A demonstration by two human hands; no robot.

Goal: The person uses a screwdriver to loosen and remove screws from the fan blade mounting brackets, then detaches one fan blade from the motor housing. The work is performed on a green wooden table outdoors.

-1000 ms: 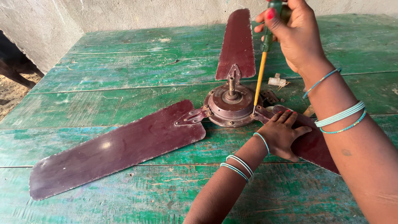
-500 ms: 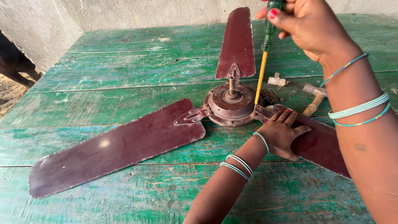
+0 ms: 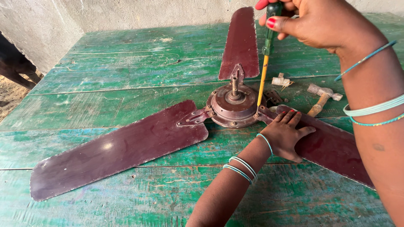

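A worn green wooden table (image 3: 105, 84) of wide planks fills most of the view, its paint scratched and flaking to pale streaks. Toward its far right side lie a small hammer (image 3: 322, 97) with a wooden handle and a grey metal head, and just beyond it a little pale fitting (image 3: 281, 80) with short wires, the two near each other but apart. A rough grey plastered wall (image 3: 126, 14) rises behind the table, and at the left edge bare sandy ground (image 3: 10, 94) shows beside a dark shape too cut off to identify.
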